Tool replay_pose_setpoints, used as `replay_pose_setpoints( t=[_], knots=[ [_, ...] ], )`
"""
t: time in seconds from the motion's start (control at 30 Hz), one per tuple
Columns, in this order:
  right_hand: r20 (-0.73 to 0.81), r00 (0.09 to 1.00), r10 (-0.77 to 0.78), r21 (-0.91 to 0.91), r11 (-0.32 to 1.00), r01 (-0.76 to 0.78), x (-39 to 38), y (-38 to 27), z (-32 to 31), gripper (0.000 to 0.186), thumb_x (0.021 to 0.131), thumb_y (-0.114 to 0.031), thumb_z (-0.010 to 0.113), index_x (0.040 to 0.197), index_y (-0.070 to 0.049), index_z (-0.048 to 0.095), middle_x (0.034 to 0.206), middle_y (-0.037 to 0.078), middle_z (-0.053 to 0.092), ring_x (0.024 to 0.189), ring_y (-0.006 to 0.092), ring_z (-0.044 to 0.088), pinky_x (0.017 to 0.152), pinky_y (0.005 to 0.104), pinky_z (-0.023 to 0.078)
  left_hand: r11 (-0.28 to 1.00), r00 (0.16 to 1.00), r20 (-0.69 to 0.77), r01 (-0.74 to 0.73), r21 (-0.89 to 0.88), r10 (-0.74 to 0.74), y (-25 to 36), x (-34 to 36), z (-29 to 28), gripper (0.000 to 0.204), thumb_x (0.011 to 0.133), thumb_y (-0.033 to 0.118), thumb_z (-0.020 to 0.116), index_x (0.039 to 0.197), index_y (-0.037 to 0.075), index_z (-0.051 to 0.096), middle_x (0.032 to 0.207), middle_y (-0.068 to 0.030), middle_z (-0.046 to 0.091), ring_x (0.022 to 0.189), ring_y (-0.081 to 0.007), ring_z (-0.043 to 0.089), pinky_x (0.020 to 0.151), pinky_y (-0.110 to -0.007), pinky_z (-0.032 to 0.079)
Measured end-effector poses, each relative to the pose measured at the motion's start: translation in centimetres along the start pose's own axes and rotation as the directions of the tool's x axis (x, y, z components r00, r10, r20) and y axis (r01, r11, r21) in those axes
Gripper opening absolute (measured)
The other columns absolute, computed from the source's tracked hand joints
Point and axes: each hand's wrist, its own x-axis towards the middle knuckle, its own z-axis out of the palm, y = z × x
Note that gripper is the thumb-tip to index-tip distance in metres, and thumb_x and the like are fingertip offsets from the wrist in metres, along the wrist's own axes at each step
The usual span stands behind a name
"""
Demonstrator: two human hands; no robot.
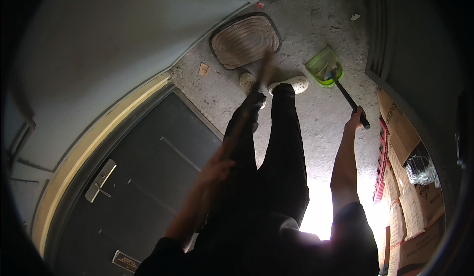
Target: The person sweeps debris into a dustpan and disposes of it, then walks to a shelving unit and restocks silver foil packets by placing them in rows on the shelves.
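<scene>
My right hand (356, 118) is closed round the black handle (347, 97) of a long-handled dustpan. Its green pan (323, 63) rests on the concrete floor right of my feet, with light-coloured bits of litter inside. My left hand (216, 171), blurred by motion, is closed on a long brown wooden stick (239, 120). The stick slants across in front of my legs, its far end close to the mat (244, 41); motion blur hides what that end looks like. My light clogs (291, 84) stand between the mat and the pan.
A dark door (168, 152) with a metal handle (101, 181) fills the left. Cardboard boxes (414, 212) are stacked at right beside a red slatted object (381, 162). A cardboard scrap (204, 69) and a pale scrap (355, 17) lie on the floor. Bright light falls behind me.
</scene>
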Motion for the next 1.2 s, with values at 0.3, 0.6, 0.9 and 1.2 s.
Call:
replay_pose_setpoints(
  t=[0.3,0.6,0.9,1.2],
  knots=[
    [-0.023,0.999,0.028,-0.01,1.0,-0.028,0.9,-1.4,1.1,0.023,0.084,-0.019,0.074,0.098,-0.002,0.065,0.098,0.009,0.064,0.091,0.0209,0.06,0.077,0.0359,0.052,0.971,0.999,0.0,-0.044,0.234,0.045,0.3,12.4,4.9,0.096,0.087,0.006,0.06,0.157,0.018,-0.005,0.064,-0.0044,0.052,0.046,-0.0131,0.05,0.045,-0.029,0.046],
    [-0.023,0.999,0.039,0.07,0.997,-0.037,0.3,-1.0,-0.1,0.018,0.084,-0.016,0.074,0.094,-0.004,0.066,0.094,0.006,0.064,0.088,0.0178,0.059,0.074,0.0343,0.051,0.989,0.991,-0.106,0.07,-0.128,-0.083,0.5,0.6,0.1,0.087,0.088,0.001,0.061,0.156,0.034,0.017,0.057,0.0007,0.044,0.04,-0.0094,0.04,0.037,-0.025,0.033],
    [-0.003,0.996,-0.084,-0.081,0.993,0.083,0.1,0.1,0.8,0.017,0.088,-0.015,0.071,0.1,-0.004,0.068,0.092,0.004,0.065,0.082,0.0136,0.058,0.07,0.0278,0.048,0.944,0.989,-0.022,-0.147,-0.296,0.147,7.5,19.0,4.4,0.027,0.092,0.0,0.056,0.114,0.013,0.046,0.072,0.0015,0.043,0.052,-0.0063,0.042,0.044,-0.022,0.038],
    [0.004,0.993,-0.122,-0.059,0.991,0.122,1.0,0.2,0.5,0.016,0.085,-0.015,0.071,0.095,-0.002,0.067,0.091,0.006,0.065,0.08,0.0157,0.058,0.069,0.0309,0.048,0.999,0.997,-0.064,-0.032,0.021,0.034,6.7,5.2,0.6,0.084,0.09,0.005,0.06,0.157,0.025,0.014,0.059,0.0017,0.041,0.042,-0.0073,0.037,0.038,-0.025,0.03]
  ],
)
